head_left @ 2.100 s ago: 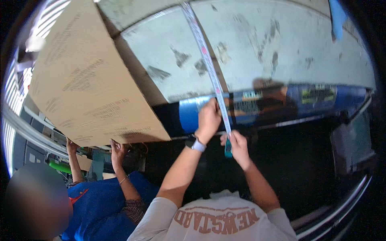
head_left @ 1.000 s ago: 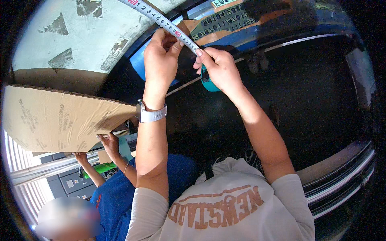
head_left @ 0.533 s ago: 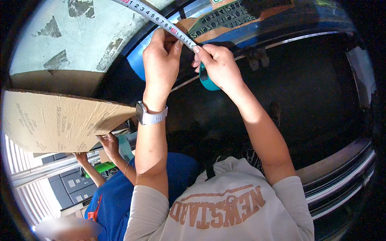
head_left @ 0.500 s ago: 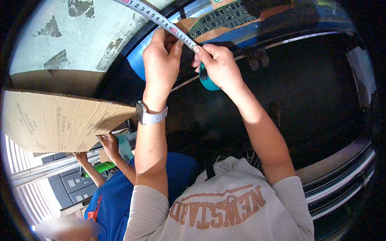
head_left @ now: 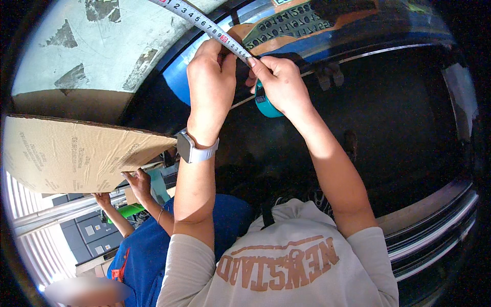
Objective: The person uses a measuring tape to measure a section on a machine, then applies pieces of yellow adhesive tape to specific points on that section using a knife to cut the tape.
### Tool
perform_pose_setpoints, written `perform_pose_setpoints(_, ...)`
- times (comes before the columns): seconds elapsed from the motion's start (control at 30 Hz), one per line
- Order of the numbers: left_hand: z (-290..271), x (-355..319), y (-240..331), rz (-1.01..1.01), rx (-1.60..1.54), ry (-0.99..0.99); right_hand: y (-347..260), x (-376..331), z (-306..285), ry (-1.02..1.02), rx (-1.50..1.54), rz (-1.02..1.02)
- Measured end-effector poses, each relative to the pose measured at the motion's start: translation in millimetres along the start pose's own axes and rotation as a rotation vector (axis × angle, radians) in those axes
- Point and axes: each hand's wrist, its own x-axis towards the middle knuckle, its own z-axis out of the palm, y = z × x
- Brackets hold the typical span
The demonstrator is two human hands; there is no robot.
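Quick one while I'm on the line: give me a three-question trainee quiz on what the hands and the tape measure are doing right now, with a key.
1. True or false: the left hand pinches the tape blade.
2. Which hand holds the teal tape measure case? A) left hand B) right hand C) a co-worker's hand
3. Fill in: another person's hand grips the lower edge of a sheet of ____ at the left of the view.

Key
1. True; its fingers close on the blade just beside the right hand.
2. B; the case sits under the right hand's palm.
3. Cardboard; the cardboard sheet is brown and held up from below.
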Motion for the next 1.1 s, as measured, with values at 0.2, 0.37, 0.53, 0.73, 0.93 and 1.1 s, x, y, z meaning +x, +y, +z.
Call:
perform_pose_setpoints(0.2, -3.3, 3.6, -3.1, -0.028, -0.079, -0.033, 5.2, 0.3, -0.6, -0.031, 0.089, -0.008)
perform_pose_setpoints(0.37, -4.0, 1.1, -11.8, 0.016, -0.013, -0.026, 10.5, -0.3, 3.8, -0.070, 0.119, 0.018)
perform_pose_setpoints(0.53, -5.4, 0.8, -11.2, 0.129, 0.070, 0.034, 3.7, -1.9, -3.9, -0.082, 0.100, -0.034)
perform_pose_setpoints(0.73, -9.9, -8.2, 18.8, -0.170, -0.161, -0.044, -0.2, -26.3, -34.9, -0.225, 0.265, -0.156)
perform_pose_setpoints(0.93, 2.6, -20.5, 40.2, -0.252, -0.372, 0.162, -16.2, -35.9, -142.6, -0.038, 0.400, -0.201)
perform_pose_setpoints(1.1, 3.5, -29.1, 57.2, -0.291, -0.385, 0.243, -48.6, 20.9, -209.7, 0.130, 0.131, -0.326)
